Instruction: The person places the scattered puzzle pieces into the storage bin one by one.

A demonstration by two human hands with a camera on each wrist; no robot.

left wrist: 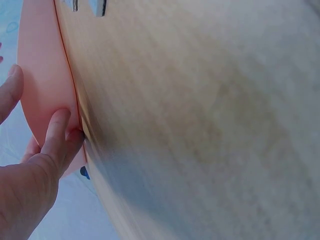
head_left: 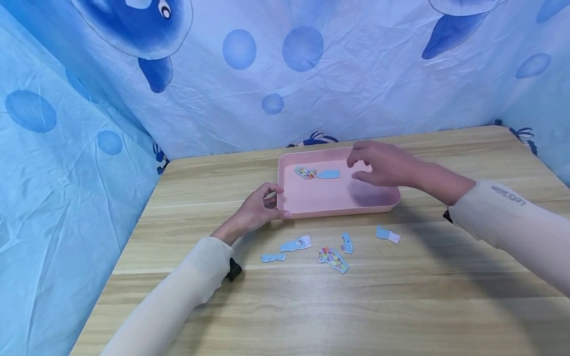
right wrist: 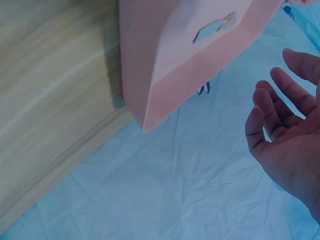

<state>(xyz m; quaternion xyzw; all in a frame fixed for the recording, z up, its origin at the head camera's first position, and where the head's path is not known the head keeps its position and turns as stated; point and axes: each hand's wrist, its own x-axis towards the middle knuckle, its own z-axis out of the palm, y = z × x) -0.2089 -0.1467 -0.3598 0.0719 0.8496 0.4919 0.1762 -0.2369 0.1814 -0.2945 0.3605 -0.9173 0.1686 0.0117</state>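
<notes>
A shallow pink tray (head_left: 338, 202) sits toward the back of the table. My left hand (head_left: 260, 207) grips its near left corner; in the left wrist view, fingers (left wrist: 59, 125) press against the tray's outer wall. Over the tray's right part, my right hand (head_left: 383, 163) hovers with fingers loosely bent, holding nothing. Inside the tray lie a multicoloured puzzle piece (head_left: 305, 172) and a plain light-blue puzzle piece (head_left: 328, 174), end to end. The right wrist view shows the right hand (right wrist: 292, 115) apart from the tray wall, palm visible.
Several puzzle pieces lie on the wooden table in front of the tray: a patterned piece (head_left: 333, 259), a small curved piece (head_left: 347, 243), a blue-and-white piece (head_left: 388, 234) at the right, and a narrow blue piece (head_left: 273, 257). A blue printed curtain (head_left: 249, 113) hangs behind the table.
</notes>
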